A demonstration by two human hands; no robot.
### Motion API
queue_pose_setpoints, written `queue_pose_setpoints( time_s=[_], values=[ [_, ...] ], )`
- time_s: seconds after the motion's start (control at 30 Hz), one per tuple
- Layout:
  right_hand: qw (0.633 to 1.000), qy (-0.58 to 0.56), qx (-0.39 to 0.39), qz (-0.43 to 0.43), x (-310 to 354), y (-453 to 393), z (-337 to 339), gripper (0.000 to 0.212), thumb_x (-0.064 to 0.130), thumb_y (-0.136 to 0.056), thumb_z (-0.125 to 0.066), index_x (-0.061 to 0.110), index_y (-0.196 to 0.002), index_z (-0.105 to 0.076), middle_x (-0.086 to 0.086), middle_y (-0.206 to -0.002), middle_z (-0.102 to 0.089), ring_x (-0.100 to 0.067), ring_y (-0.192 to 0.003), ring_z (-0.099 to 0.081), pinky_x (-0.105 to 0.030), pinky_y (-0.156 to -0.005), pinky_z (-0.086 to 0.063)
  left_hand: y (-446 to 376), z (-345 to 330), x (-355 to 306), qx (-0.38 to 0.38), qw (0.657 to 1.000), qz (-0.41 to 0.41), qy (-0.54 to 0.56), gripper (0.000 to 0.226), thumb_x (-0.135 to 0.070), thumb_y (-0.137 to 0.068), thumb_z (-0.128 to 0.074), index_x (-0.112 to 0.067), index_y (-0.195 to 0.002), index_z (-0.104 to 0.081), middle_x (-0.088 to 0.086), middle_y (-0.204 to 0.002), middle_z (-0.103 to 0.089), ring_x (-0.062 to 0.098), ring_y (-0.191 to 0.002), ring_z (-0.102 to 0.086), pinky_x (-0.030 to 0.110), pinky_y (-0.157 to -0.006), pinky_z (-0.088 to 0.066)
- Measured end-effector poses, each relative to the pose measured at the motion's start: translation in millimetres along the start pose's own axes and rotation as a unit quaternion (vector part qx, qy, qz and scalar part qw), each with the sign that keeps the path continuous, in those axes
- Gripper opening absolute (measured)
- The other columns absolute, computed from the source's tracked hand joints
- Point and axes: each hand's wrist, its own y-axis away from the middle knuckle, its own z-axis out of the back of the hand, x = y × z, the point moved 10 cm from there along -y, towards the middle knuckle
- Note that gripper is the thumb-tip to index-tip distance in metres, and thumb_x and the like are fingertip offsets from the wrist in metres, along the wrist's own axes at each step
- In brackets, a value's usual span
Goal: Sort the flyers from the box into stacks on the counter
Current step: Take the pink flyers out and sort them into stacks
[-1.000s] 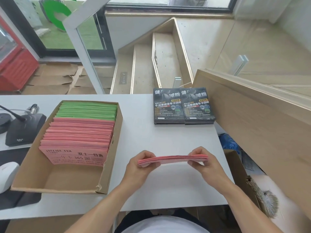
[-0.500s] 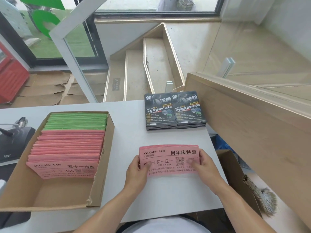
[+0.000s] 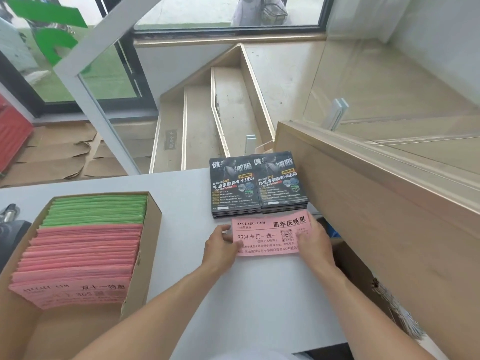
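A stack of pink flyers (image 3: 265, 237) lies flat on the white counter (image 3: 181, 268), right in front of two black flyer stacks (image 3: 233, 188) (image 3: 281, 183). My left hand (image 3: 220, 248) holds its left end and my right hand (image 3: 315, 242) holds its right end, thumbs on top. The open cardboard box (image 3: 153, 229) at the left holds upright pink flyers (image 3: 83, 255) in front and green flyers (image 3: 98, 209) behind.
A wooden partition (image 3: 363, 216) runs close along the counter's right edge. A black device (image 3: 10, 229) sits left of the box. Below the counter at the right are a brown carton (image 3: 363, 281) and a brush (image 3: 394, 307). Stairs drop away beyond the counter.
The pink stack was held edge-on above the counter, then turned flat face up. It has moved away from me, up against the black stacks.
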Motion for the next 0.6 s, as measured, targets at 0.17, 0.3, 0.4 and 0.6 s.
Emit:
queue_pose_setpoints(
  time_s=[0.17,0.3,0.4,0.6],
  values=[
    [0.992,0.116,-0.038,0.036,4,3,6,0.047,0.025,-0.096,-0.059,0.032,-0.139,-0.042,0.005,-0.122,-0.046,-0.021,-0.114,-0.052,-0.044,-0.095,-0.052,5,-9,-8,0.039,0.994,-0.060,-0.084,0.064,-0.012,-0.069,-0.090,-0.046,-0.107,-0.052,-0.014,-0.105,-0.055,-0.002,-0.083,-0.059,0.007,-0.061,-0.043],
    [0.988,0.149,0.008,0.027,-4,13,-3,0.065,0.008,-0.088,-0.058,0.023,-0.146,-0.035,0.000,-0.139,-0.041,-0.022,-0.123,-0.041,-0.043,-0.104,-0.045,3,-6,-1,0.011,0.991,-0.068,-0.117,0.064,-0.015,-0.074,-0.086,-0.035,-0.128,-0.058,-0.012,-0.107,-0.047,0.002,-0.085,-0.054,0.009,-0.063,-0.040],
    [0.987,0.158,-0.007,0.023,-10,14,-2,0.056,0.005,-0.085,-0.059,0.021,-0.135,-0.042,0.001,-0.136,-0.045,-0.020,-0.119,-0.040,-0.037,-0.102,-0.044,1,-6,-1,-0.007,0.990,-0.077,-0.119,0.060,-0.020,-0.077,-0.084,-0.031,-0.131,-0.060,-0.013,-0.104,-0.048,0.003,-0.085,-0.055,0.011,-0.065,-0.040],
    [0.988,0.154,-0.004,0.005,-16,0,4,0.046,0.007,-0.087,-0.061,0.022,-0.129,-0.051,0.002,-0.133,-0.053,-0.017,-0.114,-0.041,-0.040,-0.104,-0.045,3,-9,-5,-0.027,0.981,-0.096,-0.167,0.056,-0.035,-0.079,-0.080,-0.041,-0.129,-0.058,-0.018,-0.101,-0.048,0.002,-0.090,-0.054,0.018,-0.066,-0.040]
  ],
)
